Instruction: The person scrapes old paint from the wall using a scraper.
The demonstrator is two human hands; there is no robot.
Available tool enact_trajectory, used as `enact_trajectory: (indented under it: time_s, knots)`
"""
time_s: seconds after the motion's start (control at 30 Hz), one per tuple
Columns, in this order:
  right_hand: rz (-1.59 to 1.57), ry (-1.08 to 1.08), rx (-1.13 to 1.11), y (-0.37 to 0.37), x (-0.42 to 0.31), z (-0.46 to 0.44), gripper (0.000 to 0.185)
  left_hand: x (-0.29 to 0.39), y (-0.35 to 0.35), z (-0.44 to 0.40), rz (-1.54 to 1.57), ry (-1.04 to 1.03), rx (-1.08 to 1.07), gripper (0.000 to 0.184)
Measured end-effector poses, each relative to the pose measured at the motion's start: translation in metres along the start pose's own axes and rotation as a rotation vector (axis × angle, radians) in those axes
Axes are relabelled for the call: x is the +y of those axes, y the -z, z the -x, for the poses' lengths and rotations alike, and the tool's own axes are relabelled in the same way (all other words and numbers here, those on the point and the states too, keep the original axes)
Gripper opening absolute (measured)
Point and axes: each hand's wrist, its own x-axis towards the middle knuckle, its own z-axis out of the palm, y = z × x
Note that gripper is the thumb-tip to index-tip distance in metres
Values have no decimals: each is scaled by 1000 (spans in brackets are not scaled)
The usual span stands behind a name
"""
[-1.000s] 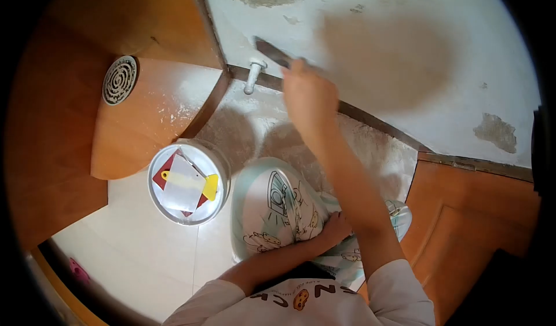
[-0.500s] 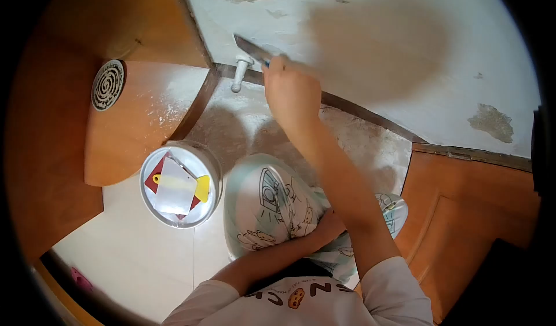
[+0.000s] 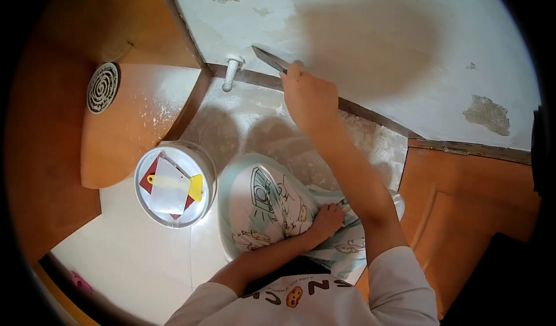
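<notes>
My right hand (image 3: pixel 310 94) is closed around a putty knife (image 3: pixel 269 58). Its thin metal blade points up and left, close to the white wall (image 3: pixel 243 25) just above the dark skirting strip. Beside the blade, on its left, a short white pipe (image 3: pixel 230 74) sticks out of the wall. My left hand (image 3: pixel 328 219) rests on my patterned trousers at the lap, fingers lying on the cloth, with no tool in it.
Left of my knee stands a white bucket (image 3: pixel 209 178); on its top lie a white scraper sheet (image 3: pixel 172 190) with yellow parts and a dark red piece. Bare patches (image 3: pixel 487 115) mark the wall. White dust covers the floor, and an orange-brown panel (image 3: pixel 452 210) stands right.
My right hand and the putty knife have moved right and slightly down, away from the pipe. More of my left hand shows on my lap. The view has shifted slightly.
</notes>
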Motion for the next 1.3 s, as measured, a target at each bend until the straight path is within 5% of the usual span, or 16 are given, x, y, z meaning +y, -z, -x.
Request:
enact_trajectory:
  time_s: [0.13, 0.6, 0.73, 0.83, 0.93, 0.97, 1.1, 1.3]
  knots:
    - [61, -139, -64, 25, 9, 12, 25, 1, -3, -3, -40, 48, -14, 13]
    - [59, -13, 5, 0, 12, 9, 15, 2, 2, -5, 110, 40, -144, 12]
    - [1, -23, 109, 9, 21, 14, 12, -1, -4, -1, -41, -11, -4, 12]
    - [-120, -39, -16, 12, 12, -1, 24, 1, -4, -2, -97, 10, -18, 12]
    - [-124, 147, 173, -11, -21, -17, 8, 4, 1, -3, -25, 8, -106, 12]
    - [-12, 87, 137, 11, -20, -14, 24, 2, -2, -4, -45, -14, -121, 13]
    - [0, -34, 88, 23, 9, 2, 24, 0, -7, -1, -35, 36, 76, 19]
    - [24, -50, 28, 16, 23, 5, 22, 2, 0, -2, 33, 11, -121, 16]
